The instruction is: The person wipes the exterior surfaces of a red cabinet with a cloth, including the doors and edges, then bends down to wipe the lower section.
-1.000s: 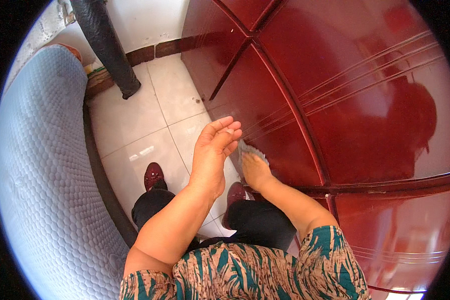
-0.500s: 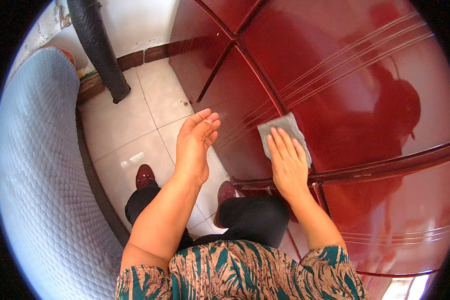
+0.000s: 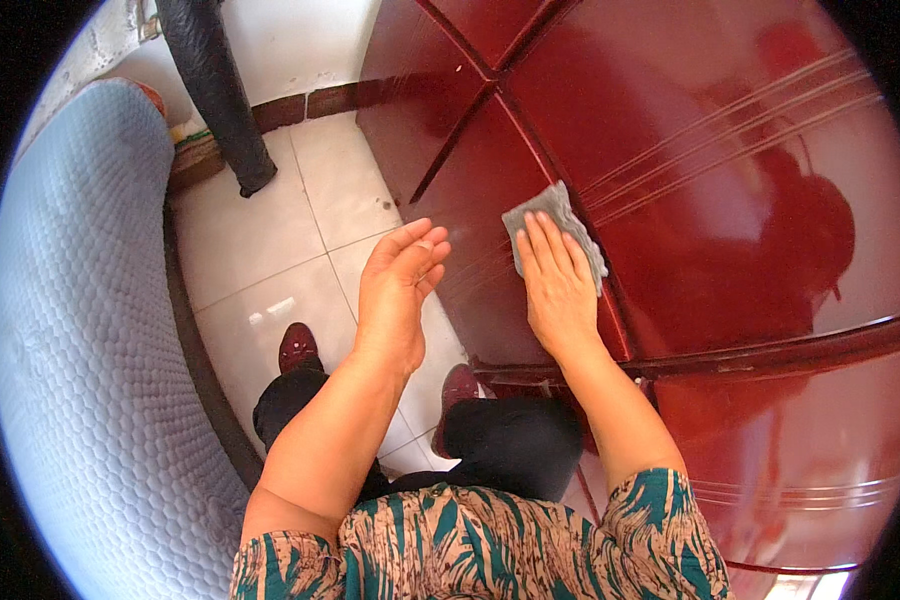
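Against the glossy red panel [image 3: 710,250], the right hand [image 3: 558,290] lies flat, its fingers stretched out and only slightly apart, pressing a grey cloth [image 3: 554,200] to the surface rather than pinching it. The cloth sits beside the raised strip [image 3: 532,140], its upper corner at or near that edge; whether it overlaps the strip is hard to tell. Good contact here would likely call for even pressure through palm and fingers, the cloth kept smooth beneath them, and fingertips eased along the groove. The left hand [image 3: 400,285] hangs above the tiled floor [image 3: 270,260], loosely curled with the thumb near the fingers, holding nothing visible; keeping it clear of the panel seems sensible. Farther left stands a pale blue quilted surface [image 3: 90,320], with a black pole [image 3: 215,90] beyond.
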### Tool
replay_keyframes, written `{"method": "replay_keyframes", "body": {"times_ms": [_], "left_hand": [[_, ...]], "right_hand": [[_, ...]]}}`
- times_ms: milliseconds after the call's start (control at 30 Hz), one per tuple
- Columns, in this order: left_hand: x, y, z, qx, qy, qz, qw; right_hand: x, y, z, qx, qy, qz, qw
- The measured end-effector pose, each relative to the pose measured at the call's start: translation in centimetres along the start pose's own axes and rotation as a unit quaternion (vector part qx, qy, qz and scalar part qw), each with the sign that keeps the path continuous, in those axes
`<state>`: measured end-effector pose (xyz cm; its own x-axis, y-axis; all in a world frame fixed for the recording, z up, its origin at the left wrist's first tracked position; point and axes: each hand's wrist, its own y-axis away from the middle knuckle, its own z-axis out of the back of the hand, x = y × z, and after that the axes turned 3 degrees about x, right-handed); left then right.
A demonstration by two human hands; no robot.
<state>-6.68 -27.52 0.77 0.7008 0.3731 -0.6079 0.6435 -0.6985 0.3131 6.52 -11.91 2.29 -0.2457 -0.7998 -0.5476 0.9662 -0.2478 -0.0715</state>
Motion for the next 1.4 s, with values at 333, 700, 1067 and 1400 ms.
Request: {"method": "replay_keyframes", "body": {"times_ms": [333, 700, 1067, 1400], "left_hand": [[-0.5, 0.2, -0.1, 0.000, 0.030, 0.025, 0.999], [-0.1, 0.3, -0.5, 0.011, 0.022, 0.052, 0.998], [0.8, -0.6, -0.3, 0.017, 0.025, 0.042, 0.999], [-0.9, -0.7, 0.4, -0.002, 0.030, -0.002, 1.000]], "right_hand": [[5.3, -3.5, -9.7, 0.178, 0.096, 0.124, 0.971], [10.3, 6.7, -18.8, 0.419, 0.051, 0.274, 0.864], [6.3, -2.7, -9.4, 0.252, 0.052, 0.119, 0.959], [2.1, 0.3, -3.5, 0.117, 0.074, 0.085, 0.987]]}}
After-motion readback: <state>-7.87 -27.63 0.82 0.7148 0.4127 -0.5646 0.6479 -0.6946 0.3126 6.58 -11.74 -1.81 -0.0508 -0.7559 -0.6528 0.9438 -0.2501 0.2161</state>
